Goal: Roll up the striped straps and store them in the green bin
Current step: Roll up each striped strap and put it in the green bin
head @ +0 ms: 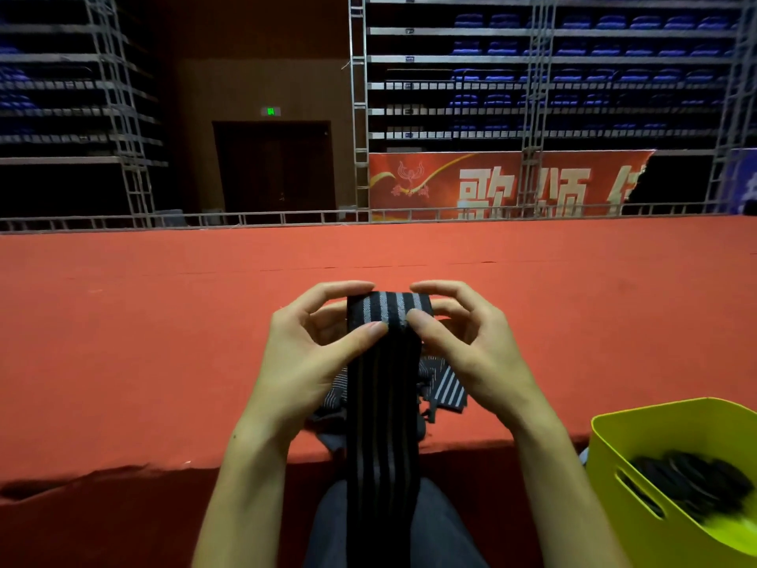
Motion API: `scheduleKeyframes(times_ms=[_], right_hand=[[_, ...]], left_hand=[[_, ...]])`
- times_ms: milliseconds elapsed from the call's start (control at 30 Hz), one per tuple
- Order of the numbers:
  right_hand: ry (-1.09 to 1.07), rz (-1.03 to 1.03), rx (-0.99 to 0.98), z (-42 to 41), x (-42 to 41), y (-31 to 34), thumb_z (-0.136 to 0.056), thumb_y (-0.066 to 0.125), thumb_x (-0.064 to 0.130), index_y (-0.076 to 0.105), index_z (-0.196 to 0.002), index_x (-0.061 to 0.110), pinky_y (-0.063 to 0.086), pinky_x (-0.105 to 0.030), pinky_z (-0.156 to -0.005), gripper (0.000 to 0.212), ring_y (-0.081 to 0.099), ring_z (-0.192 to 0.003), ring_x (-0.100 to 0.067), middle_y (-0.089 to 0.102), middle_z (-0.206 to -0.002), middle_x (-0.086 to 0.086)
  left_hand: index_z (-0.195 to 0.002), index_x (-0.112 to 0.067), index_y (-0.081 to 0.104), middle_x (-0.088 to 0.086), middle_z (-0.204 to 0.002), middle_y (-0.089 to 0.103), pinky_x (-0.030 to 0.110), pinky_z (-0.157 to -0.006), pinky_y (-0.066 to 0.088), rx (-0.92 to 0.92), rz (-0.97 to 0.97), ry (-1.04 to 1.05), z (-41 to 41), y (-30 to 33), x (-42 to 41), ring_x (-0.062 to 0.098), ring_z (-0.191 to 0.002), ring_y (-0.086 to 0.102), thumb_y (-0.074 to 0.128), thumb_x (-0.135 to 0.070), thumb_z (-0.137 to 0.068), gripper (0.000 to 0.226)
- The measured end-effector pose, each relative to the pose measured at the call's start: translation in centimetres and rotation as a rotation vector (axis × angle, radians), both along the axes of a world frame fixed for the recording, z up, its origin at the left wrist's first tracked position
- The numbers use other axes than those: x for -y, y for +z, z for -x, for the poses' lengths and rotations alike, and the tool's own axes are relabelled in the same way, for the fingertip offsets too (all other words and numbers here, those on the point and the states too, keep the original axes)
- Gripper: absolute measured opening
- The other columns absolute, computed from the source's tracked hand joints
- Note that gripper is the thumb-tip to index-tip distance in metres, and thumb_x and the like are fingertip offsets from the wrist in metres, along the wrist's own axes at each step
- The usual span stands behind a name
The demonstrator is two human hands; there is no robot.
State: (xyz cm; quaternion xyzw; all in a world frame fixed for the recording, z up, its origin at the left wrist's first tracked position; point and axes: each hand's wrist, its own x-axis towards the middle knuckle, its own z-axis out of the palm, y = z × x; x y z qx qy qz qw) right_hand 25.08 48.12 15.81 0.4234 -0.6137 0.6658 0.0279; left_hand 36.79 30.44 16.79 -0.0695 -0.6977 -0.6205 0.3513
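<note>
between the two hands, just above the red carpeted stage [164, 321], the far end of a striped strap [383, 403] is being turned into a roll [389, 309]. the left hand [311, 354] and the right hand [463, 346] face each other across it, fingers curled round the roll's two ends, thumbs pressing on the near face of the strap just below the roll; both grip it, neither is slack. the strap's long axis runs straight toward the person, off the stage edge [245, 465] and down over the lap, so the roll's own axis lies crosswise, left to right. more rolling, i'd judge, has to draw that loose tail up and away from the body. both hands are equally near the roll. a heap of loose straps [444, 387] lies on the stage under the wrists. the green bin [639, 453] sits low to the right, well apart from the hands, open side up, dark rolled straps [692, 485] already inside. the right hand has the shorter way there, with nothing between.
</note>
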Motion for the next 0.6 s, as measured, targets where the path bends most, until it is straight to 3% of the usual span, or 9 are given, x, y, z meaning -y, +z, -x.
scheduleKeyframes(times_ms=[67, 200, 400, 600], right_hand=[[0.012, -0.027, -0.005, -0.2, -0.2, 0.3, -0.097, 0.075, 0.034, 0.069, -0.131, 0.029, 0.063, -0.05, -0.092, 0.036, 0.078, -0.105, -0.021, 0.081, -0.114, -0.003], [0.032, -0.038, -0.033, -0.4, -0.4, 0.3, -0.094, 0.075, 0.034, 0.067, -0.135, 0.029, 0.059, -0.029, -0.077, 0.042, 0.078, -0.099, -0.016, 0.081, -0.111, -0.001], [0.028, 0.067, -0.086, -0.9, 0.2, -0.3, -0.097, 0.076, 0.016, 0.067, -0.135, 0.026, 0.064, -0.04, -0.087, 0.04, 0.078, -0.102, -0.024, 0.079, -0.116, -0.004], [0.035, 0.189, -0.124, -1.4, 1.1, 0.2, -0.096, 0.074, -0.006, 0.07, -0.126, 0.019, 0.063, -0.034, -0.089, 0.04, 0.075, -0.111, -0.026, 0.075, -0.118, -0.006]], left_hand=[[-0.126, -0.014, 0.072, 0.008, -0.112, 0.083, 0.033, -0.092, 0.064, -0.013, 0.022, -0.007, -0.1, -0.1, -0.1, 0.023, -0.11, 0.079, 0.081, 0.002, -0.09, 0.041], [-0.128, -0.016, 0.071, 0.007, -0.116, 0.082, 0.04, -0.101, 0.061, -0.033, 0.053, 0.009, 0.1, -0.4, -0.1, 0.023, -0.114, 0.078, 0.079, 0.002, -0.092, 0.041], [-0.132, -0.022, 0.069, 0.006, -0.117, 0.081, 0.031, -0.094, 0.062, -0.061, 0.007, 0.029, -0.1, -0.8, -0.6, 0.021, -0.113, 0.078, 0.081, 0.001, -0.09, 0.049], [-0.13, -0.02, 0.071, 0.012, -0.107, 0.083, 0.046, -0.091, 0.064, -0.024, -0.028, 0.001, -0.4, -0.7, -0.8, 0.029, -0.105, 0.081, 0.078, -0.012, -0.095, 0.036]])
